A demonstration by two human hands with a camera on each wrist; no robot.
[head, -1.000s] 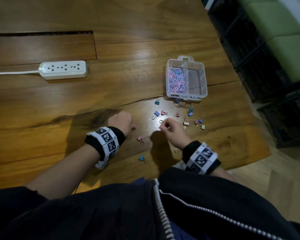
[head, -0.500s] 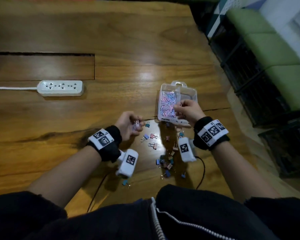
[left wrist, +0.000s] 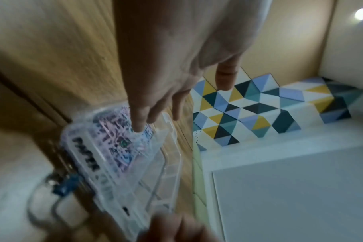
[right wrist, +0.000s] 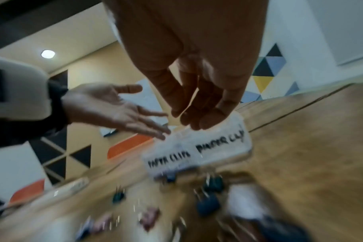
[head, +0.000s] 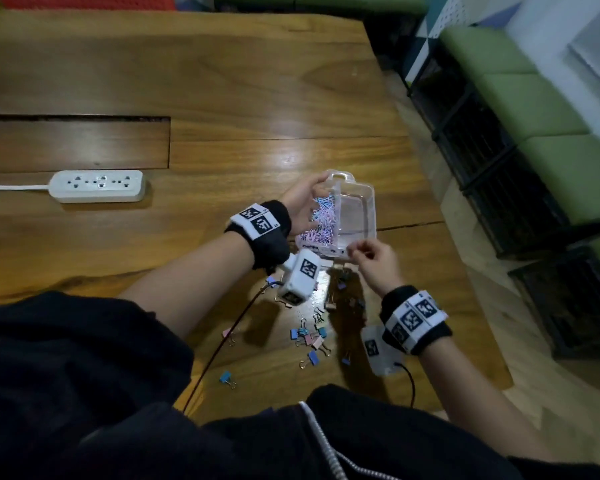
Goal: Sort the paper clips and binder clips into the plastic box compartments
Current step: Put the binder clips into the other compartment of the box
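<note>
— Where was our left grip (head: 300, 206)?
— Fingers spread loose over the box (head: 355, 216), above its paper clips (head: 321, 220).
— And the right grip (head: 374, 261)?
— Curled at the box's near edge; whether it pinched anything, we couldn't tell. Binder clips (head: 309, 337) lay on the surface (head: 222, 81) below it.

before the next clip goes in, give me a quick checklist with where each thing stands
1. Left hand empty: ok, fingers straight over the paper clips.
2. Right hand holding a clip: cannot tell, fingertips pinched at the box front edge.
3. Right compartment free for binder clips: ok, looks empty.
4. Binder clips all sorted: not ok, many lie on the table.
5. Compartment labels readable: ok in the right wrist view.
</note>
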